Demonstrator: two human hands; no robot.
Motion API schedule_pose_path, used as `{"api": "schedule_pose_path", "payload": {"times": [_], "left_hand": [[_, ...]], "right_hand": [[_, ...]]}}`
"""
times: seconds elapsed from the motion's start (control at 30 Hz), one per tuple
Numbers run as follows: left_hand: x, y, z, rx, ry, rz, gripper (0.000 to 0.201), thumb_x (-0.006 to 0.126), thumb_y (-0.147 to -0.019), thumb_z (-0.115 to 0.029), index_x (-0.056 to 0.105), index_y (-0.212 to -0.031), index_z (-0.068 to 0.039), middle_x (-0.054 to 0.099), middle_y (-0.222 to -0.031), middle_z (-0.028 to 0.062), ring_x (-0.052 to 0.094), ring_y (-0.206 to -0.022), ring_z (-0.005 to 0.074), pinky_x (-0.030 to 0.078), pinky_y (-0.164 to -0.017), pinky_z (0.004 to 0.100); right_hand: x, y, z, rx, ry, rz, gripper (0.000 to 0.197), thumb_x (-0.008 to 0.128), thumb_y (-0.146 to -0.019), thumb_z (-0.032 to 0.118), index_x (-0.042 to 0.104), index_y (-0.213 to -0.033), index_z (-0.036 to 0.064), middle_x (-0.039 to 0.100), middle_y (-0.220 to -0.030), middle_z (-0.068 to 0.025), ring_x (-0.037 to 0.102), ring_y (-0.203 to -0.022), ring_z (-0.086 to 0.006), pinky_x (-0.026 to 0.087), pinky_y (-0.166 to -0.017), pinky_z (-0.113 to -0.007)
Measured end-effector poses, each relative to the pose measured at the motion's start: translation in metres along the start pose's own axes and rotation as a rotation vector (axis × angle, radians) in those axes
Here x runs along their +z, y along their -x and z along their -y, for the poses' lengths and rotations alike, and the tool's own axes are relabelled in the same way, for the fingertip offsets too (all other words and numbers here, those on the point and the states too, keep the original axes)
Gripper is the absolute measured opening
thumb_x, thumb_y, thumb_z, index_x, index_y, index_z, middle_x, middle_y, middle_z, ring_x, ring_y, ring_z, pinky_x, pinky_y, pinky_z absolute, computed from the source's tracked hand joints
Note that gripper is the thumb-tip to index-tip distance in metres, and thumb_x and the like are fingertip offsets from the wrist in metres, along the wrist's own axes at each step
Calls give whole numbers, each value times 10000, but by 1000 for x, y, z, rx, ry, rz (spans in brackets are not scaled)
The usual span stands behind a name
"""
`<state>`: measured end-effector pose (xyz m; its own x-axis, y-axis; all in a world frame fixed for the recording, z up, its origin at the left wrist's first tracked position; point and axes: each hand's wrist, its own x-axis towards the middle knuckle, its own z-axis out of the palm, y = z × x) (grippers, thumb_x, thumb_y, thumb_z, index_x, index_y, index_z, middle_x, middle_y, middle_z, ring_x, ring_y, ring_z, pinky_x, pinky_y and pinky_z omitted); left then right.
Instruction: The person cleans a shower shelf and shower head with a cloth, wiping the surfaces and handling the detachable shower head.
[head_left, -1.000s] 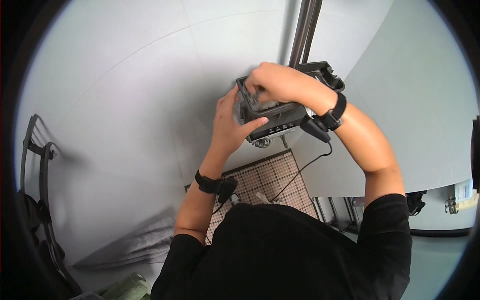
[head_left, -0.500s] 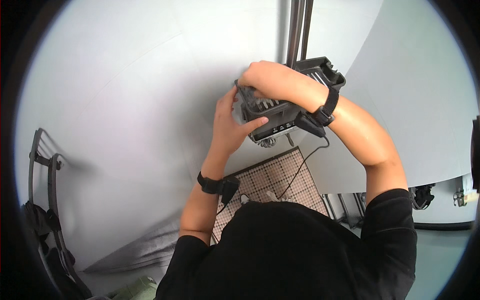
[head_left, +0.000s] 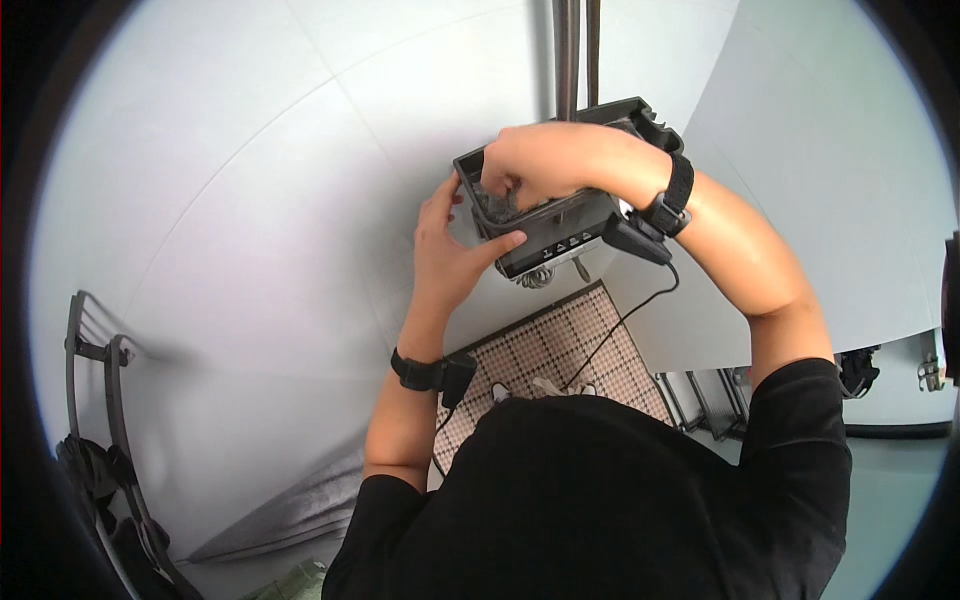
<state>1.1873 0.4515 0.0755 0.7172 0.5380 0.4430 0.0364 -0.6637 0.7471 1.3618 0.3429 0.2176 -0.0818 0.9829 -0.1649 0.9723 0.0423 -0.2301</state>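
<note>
Meeting both hands (head_left: 447, 255) (head_left: 525, 165), a black tray (head_left: 545, 212): left outside, right inside.

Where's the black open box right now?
In the head view, the black open box is upper centre-right, by the dark poles, with the left hand at its left end and the right hand reaching inside.

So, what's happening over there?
A person in a black T-shirt has both hands at an open black box by a dark pole. The left hand is spread around its left corner, thumb toward the front. The right hand reaches down inside, fingers curled, beside some grey stuff; whether it grips that is hidden. A checked mat lies on the floor below.
</note>
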Motion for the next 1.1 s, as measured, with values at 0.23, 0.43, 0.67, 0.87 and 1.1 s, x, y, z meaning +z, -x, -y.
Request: {"api": "schedule_pose_path", "payload": {"times": [0.23,0.43,0.67,0.87,1.1], "left_hand": [[5,-2,4,-5,33,1,1048,1009,-706,-421,556,-1533,37,695,-1362,169,642,-1242,278,506,-1029,425],[5,-4,-2,33,38,-15,1064,1012,-700,-426,544,-1537,35,691,-1362,166,638,-1237,280,508,-1030,426],[3,-1,2,15,44,3,1072,1026,-679,-396,544,-1538,27,666,-1399,165,623,-1255,280,503,-1039,421],[0,0,-2,8,58,-3,1060,1026,-680,-389,553,-1531,32,676,-1385,166,623,-1256,275,496,-1048,421],[-2,-4,12,27,68,9,1097,1025,-678,-402,522,-1551,30,664,-1363,190,629,-1223,310,516,-1015,444]], "right_hand": [[23,9,-13,140,267,-521,170,707,-864,1,734,-1031,14,750,-882,-225,753,-841,-411,627,-733,-473],[31,14,-31,78,133,-355,239,702,-870,0,741,-1106,16,741,-896,-216,739,-858,-414,600,-754,-489],[32,-13,-6,41,282,-274,125,651,-919,49,763,-922,-5,765,-914,-171,761,-877,-377,628,-777,-465],[16,-9,-10,20,234,-166,121,682,-887,59,796,-909,25,772,-884,-155,763,-866,-367,628,-775,-475],[18,-8,-4,187,173,-152,120,687,-870,63,786,-923,20,766,-888,-173,752,-838,-388,615,-762,-495]]}}
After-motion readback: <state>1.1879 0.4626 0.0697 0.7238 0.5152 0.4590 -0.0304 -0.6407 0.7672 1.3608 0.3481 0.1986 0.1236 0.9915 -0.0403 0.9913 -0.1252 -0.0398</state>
